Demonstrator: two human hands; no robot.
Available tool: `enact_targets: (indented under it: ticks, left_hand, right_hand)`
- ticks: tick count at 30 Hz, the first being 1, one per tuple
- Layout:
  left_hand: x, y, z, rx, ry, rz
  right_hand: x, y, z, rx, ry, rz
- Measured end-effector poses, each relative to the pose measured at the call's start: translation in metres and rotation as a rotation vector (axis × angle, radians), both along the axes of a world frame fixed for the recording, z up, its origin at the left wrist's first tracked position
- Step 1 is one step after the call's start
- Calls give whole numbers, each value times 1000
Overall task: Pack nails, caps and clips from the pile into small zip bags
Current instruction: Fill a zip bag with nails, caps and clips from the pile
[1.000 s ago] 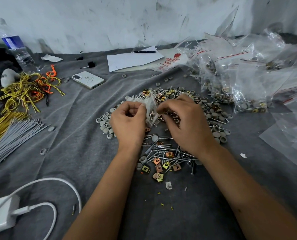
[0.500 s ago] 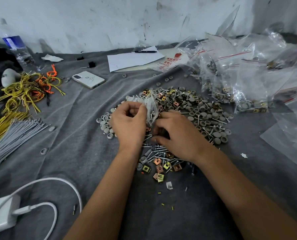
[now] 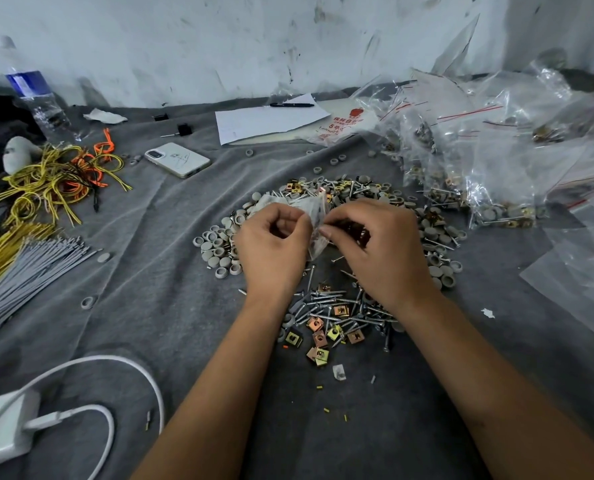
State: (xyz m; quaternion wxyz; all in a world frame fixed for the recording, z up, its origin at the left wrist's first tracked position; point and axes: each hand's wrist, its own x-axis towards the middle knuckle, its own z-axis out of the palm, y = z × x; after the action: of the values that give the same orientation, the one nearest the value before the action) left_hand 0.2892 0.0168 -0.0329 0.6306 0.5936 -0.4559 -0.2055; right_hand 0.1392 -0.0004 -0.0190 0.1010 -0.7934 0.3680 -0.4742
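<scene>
A pile of silver nails (image 3: pixel 333 303), grey round caps (image 3: pixel 219 252) and brass-coloured square clips (image 3: pixel 319 336) lies on the grey cloth (image 3: pixel 150 306). Above the pile my left hand (image 3: pixel 271 244) grips a small clear zip bag (image 3: pixel 314 216) by its left side, fingers curled. My right hand (image 3: pixel 382 247) is at the bag's mouth, its thumb and fingers pinching dark clips against the plastic. What lies inside the bag is hard to make out.
Filled zip bags (image 3: pixel 496 168) are heaped at the right, with flat empty bags (image 3: pixel 579 271) nearer. A phone (image 3: pixel 177 160), paper with a pen (image 3: pixel 267 119), a water bottle (image 3: pixel 35 102), yellow and orange wires (image 3: pixel 49 181), grey ties (image 3: pixel 21 275) and a white charger (image 3: pixel 4 431) lie around.
My right hand dipped down to the nails and clips below the bag, then rose back to the bag's mouth with pieces pinched. The left hand kept holding the bag.
</scene>
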Motion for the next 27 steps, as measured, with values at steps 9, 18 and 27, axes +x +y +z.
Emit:
enact_targets:
  ticks: [9,18,27]
  left_hand:
    - [-8,7,4,-15,-39,-178]
    - [-9,5,2,-1,36,-136]
    - [-5,1,-3,42,96,-42]
  right_hand:
    - [2,3,-4,74,255,-150]
    - [0,0,-7,84,309,-151]
    - [-20,-16,-4,202,110,-490]
